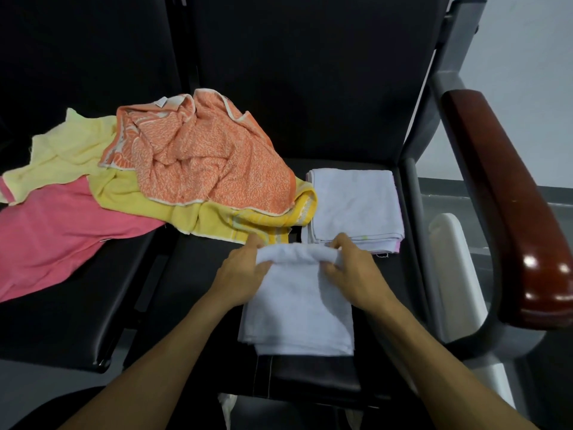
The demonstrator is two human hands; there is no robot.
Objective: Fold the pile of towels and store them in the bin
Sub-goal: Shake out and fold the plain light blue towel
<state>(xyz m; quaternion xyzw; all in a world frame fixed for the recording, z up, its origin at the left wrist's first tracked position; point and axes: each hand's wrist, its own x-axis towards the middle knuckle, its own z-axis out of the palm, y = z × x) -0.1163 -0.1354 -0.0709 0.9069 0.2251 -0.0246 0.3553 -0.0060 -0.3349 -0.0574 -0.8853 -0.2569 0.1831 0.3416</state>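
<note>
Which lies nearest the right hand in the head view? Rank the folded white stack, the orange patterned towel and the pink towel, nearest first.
From the right hand, which grips the white towel being folded:
1. Folded white stack, just beyond the hand, toward the armrest side.
2. Orange patterned towel, on top of the pile, further back and left.
3. Pink towel, far left on the next seat.
</note>
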